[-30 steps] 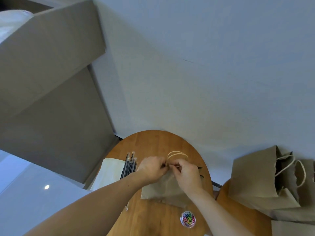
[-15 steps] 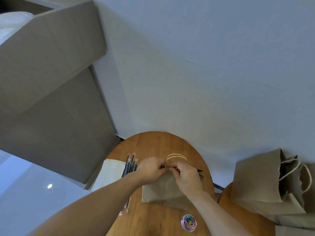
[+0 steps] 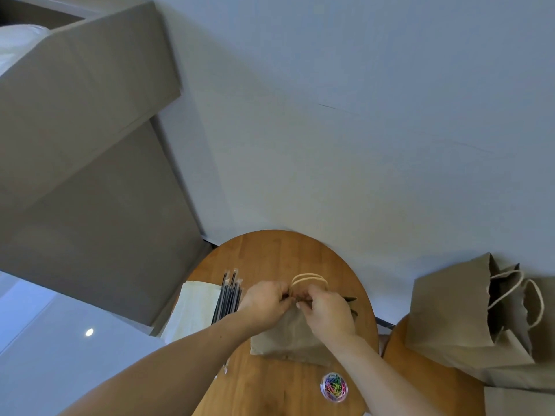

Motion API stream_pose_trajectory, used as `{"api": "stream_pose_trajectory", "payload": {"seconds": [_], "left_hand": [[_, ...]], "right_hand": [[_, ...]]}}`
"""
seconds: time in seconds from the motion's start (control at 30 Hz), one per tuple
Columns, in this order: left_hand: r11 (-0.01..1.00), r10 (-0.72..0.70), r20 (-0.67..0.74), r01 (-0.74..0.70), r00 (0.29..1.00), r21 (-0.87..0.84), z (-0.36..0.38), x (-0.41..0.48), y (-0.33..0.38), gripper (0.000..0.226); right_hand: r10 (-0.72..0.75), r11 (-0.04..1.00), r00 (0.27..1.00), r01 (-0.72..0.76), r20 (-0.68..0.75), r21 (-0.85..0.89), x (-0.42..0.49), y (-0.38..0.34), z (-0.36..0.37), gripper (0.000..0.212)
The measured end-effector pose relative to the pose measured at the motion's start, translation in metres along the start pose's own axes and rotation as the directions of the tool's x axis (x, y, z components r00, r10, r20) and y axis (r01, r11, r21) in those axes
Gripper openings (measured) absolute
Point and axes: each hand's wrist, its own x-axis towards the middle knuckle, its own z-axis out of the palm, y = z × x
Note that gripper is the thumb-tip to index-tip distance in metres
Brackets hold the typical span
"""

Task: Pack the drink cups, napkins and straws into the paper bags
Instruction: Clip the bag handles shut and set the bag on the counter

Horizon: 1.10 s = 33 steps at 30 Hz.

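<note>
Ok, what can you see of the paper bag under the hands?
The paper bag is plain brown kraft paper, sitting on the round wooden table. Two pale cord handles arch above its top edge, which the left hand and right hand pinch together at the middle. Its contents are hidden.

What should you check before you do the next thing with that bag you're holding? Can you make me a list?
1. Left hand and right hand pinch the top of the paper bag: ok.
2. Bag rests on the table: ok.
3. Handles stick up free of the fingers: ok.
4. Cup inside the bag: cannot tell, the top is pinched together.
5. Straws and napkins lie close by: ok.
6. Tub of paper clips looks within reach: ok.
</note>
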Motion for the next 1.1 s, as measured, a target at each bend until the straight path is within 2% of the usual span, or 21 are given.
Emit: {"api": "stream_pose_trajectory", "payload": {"seconds": [0.33,0.57,0.7,0.77,0.83,0.9,0.97,1.03,1.1], "left_hand": [[1.0,0.007,-0.021,-0.007,1.0,0.012,0.006,-0.011,-0.001,0.019],[0.999,-0.005,-0.03,0.007,1.0,0.04,0.0,-0.015,0.002,0.018],[1.0,0.011,-0.021,-0.011,1.0,0.017,-0.008,-0.016,0.003,0.018],[1.0,0.011,-0.016,-0.011,1.0,-0.001,-0.013,-0.017,-0.001,0.024],[1.0,-0.015,-0.02,0.015,1.0,0.014,-0.019,-0.02,-0.012,0.045],[0.997,-0.069,-0.033,0.07,0.997,0.018,-0.025,-0.023,-0.025,0.069],[0.991,-0.135,-0.026,0.135,0.991,-0.01,-0.027,-0.026,-0.037,0.082],[0.981,-0.19,0.007,0.19,0.982,-0.035,-0.024,-0.028,-0.046,0.084],[0.968,-0.238,0.046,0.24,0.97,-0.072,-0.019,-0.029,-0.051,0.08]], "right_hand": [[-0.004,0.988,0.995,0.019,0.096,-0.155,-0.002,-0.008,0.0,0.021],[-0.046,0.986,0.997,0.056,0.068,-0.16,-0.007,-0.011,0.001,0.024],[-0.181,0.983,0.981,0.181,-0.064,-0.015,-0.028,-0.005,-0.004,0.034],[-0.326,0.94,0.931,0.337,-0.164,0.047,-0.039,0.005,-0.009,0.026],[-0.416,0.891,0.86,0.451,-0.297,0.058,-0.046,0.015,-0.018,0.013],[-0.336,0.919,0.864,0.388,-0.375,0.068,-0.046,0.029,-0.031,0.017],[-0.139,0.972,0.911,0.2,-0.389,0.121,-0.043,0.043,-0.04,0.036],[0.037,0.98,0.967,0.014,-0.253,0.197,-0.04,0.058,-0.041,0.064],[0.123,0.961,0.992,-0.12,0.002,0.25,-0.038,0.071,-0.035,0.085]]}}
